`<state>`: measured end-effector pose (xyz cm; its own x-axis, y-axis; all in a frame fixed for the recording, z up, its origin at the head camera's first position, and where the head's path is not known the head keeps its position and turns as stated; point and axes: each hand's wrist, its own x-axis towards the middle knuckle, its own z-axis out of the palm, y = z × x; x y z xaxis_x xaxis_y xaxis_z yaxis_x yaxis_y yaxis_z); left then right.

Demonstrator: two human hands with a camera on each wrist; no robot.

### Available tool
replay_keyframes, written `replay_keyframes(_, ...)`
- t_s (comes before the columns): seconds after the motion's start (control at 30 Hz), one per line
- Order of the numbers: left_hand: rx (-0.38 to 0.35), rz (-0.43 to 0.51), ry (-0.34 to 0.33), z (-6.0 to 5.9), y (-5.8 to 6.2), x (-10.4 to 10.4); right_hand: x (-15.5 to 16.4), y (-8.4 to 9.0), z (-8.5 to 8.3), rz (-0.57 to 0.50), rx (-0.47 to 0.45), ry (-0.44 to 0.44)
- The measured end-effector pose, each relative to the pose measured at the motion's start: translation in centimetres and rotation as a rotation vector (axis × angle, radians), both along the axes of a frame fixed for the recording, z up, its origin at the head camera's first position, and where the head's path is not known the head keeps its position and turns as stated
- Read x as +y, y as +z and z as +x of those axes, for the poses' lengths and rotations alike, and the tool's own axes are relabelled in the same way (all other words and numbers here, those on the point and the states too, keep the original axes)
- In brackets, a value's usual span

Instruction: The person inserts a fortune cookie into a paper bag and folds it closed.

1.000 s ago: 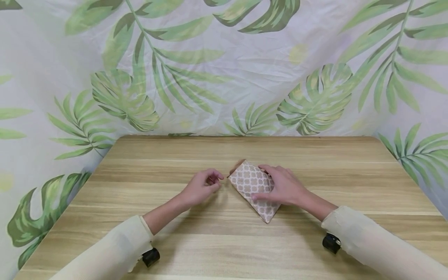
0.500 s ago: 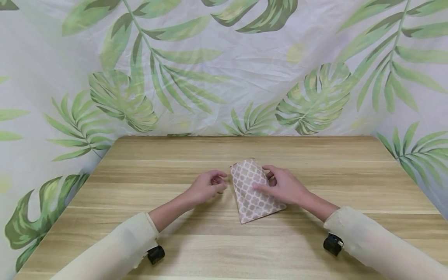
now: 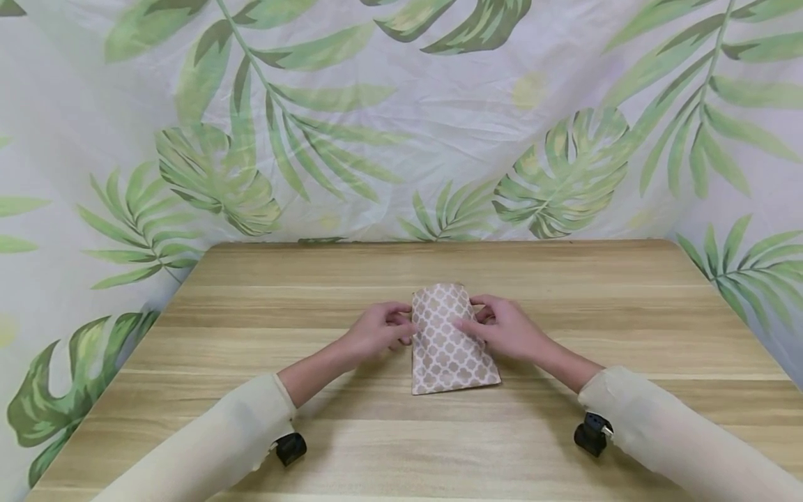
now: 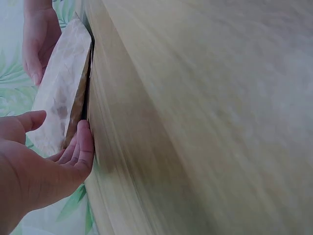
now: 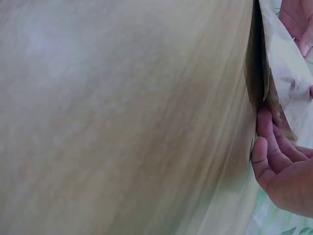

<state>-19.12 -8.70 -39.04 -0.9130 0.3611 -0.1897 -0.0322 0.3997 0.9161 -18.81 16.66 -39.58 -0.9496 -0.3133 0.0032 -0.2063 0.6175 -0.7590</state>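
A small paper bag (image 3: 444, 341) with a beige and white lattice print lies on the table, its narrower end away from me. Its brown side shows in the left wrist view, where the bag (image 4: 61, 93) looks puffed up. My right hand (image 3: 511, 331) holds the bag's right side, thumb on the printed face and fingers at the edge; in the right wrist view those fingers (image 5: 276, 142) reach under the brown edge. At the left edge is my left hand (image 3: 376, 331). Its fingertips touch the bag low down, while the thumb (image 4: 33, 120) stands apart from the paper.
The wooden table (image 3: 301, 453) runs back to a leaf-printed cloth (image 3: 351, 139) that hangs behind it and at both sides. A small black camera (image 3: 291, 448) sits under the left cuff and another black camera (image 3: 592, 434) under the right.
The bag has turned from a slant to nearly straight, its near end swinging left. My left hand has moved right to the bag's edge. My right hand stays at the right side.
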Motion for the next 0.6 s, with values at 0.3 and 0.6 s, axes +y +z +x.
replay_keyframes(0.3,0.017,0.059,0.017,-0.11,0.19,0.58,-0.07,0.13,0.01,-0.042,-0.038,0.004)
replay_keyframes(0.6,0.155,0.121,-0.017,0.22,0.72,0.65,-0.01,0.81,0.16,-0.188,0.031,0.062)
